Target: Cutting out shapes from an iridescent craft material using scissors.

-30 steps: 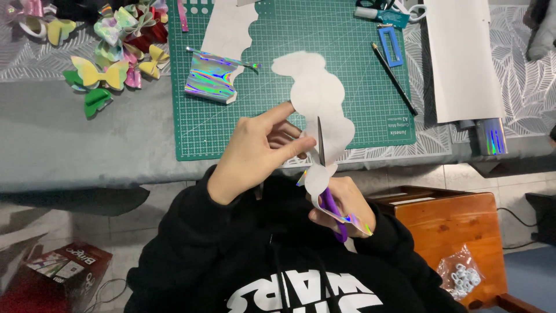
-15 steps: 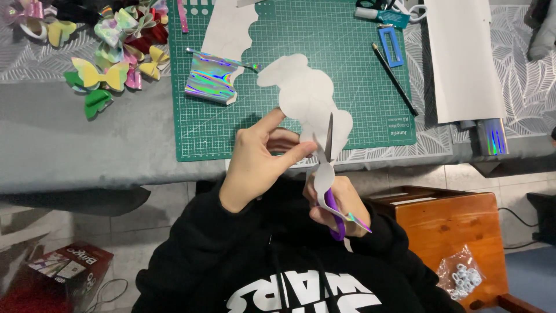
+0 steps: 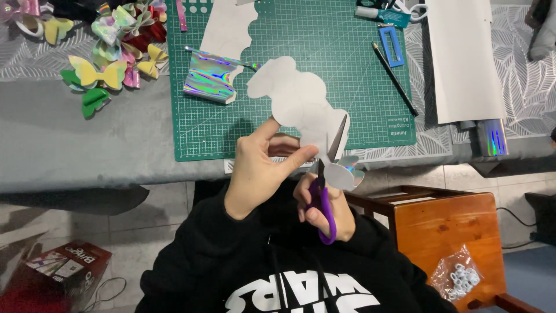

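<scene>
- Head view: our left hand point(image 3: 260, 168) pinches the scalloped white paper cutout point(image 3: 298, 101), fingers closed on its lower edge, over the 6 o'clock edge of the green cutting mat point(image 3: 231, 133).
- Our right hand point(image 3: 324, 206) is closed through the purple scissors point(image 3: 325, 191), blades parted in the paper.
- Against half a second ago, the cutout has turned, its far lobe now toward 10 o'clock.
- At 7 o'clock a dark red box point(image 3: 55, 272) lies on the floor; at 5 o'clock a clear bag of white rings point(image 3: 457, 277) sits on the wooden stool point(image 3: 457, 226).
</scene>
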